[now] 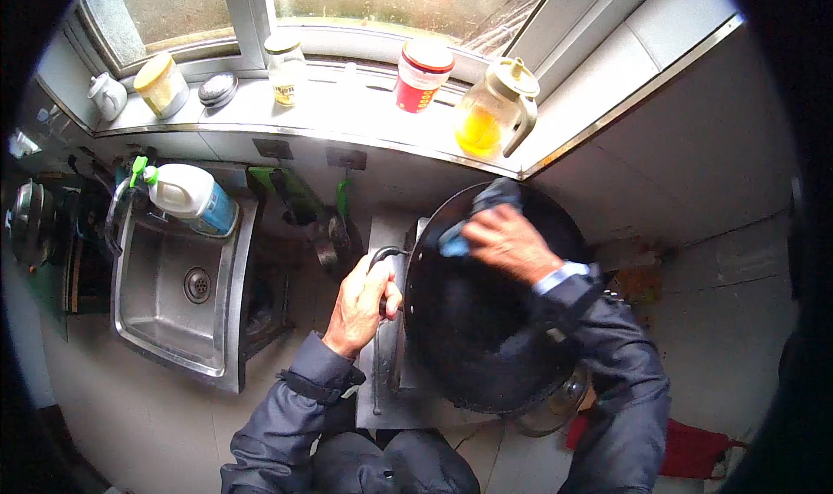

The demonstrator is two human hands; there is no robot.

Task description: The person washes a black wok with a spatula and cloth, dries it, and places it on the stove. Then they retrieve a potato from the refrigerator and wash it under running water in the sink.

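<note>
Wok: round, black, deep, pale sheen low inside. Left grip closed round its handle; right grip clutching blue cloth.

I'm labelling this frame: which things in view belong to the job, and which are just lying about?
In use:
- black wok, handle in left hand
- blue cloth, under right hand

Apparently lying about:
- white bottle
- glass jar
- red-lidded container
- pitcher
- red fabric

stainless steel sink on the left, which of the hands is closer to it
Left. The left hand is right of the stainless steel sink, on the handle of the black wok; the right hand is farther right, inside the wok, holding a bluish cloth.
</note>
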